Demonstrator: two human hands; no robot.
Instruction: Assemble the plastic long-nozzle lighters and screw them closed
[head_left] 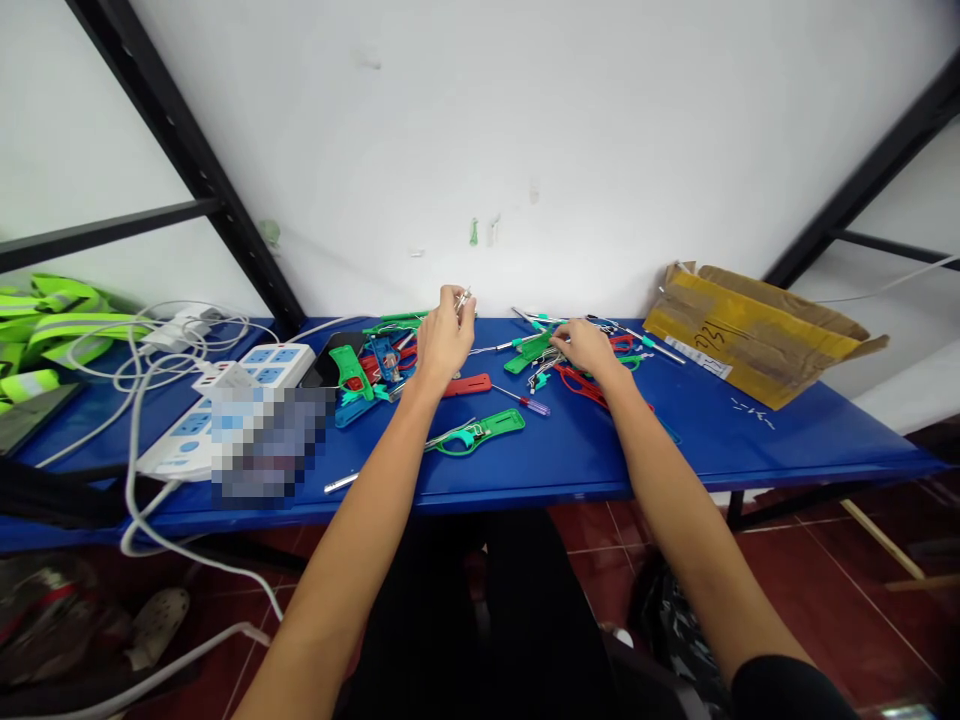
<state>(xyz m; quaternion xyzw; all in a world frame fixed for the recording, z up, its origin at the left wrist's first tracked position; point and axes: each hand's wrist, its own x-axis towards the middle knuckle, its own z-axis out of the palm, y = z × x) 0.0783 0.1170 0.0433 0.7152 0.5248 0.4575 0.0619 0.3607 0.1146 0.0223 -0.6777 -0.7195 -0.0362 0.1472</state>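
My left hand (444, 338) is raised over the blue table (577, 455), thumb and fingers pinched on small shiny metal parts (463, 298). My right hand (586, 346) reaches into the right-hand pile, fingers closed beside a green plastic handle piece (531, 352) and thin white wires; what they grip is hidden. Red plastic frames (581, 385) lie beneath that wrist. Between my arms are a screwdriver with a purple handle (537, 406), a red plastic piece (471, 384) and a green piece with a loop (491, 428). More green, red and blue parts (352, 372) lie left of my left hand.
A white power strip (196, 440) with tangled cables and a blurred dark device (274, 450) stand on the left. An open cardboard box (742, 335) sits at the right against the wall. Black metal frame posts (247, 235) flank the table. Neon-yellow straps (71, 325) lie far left.
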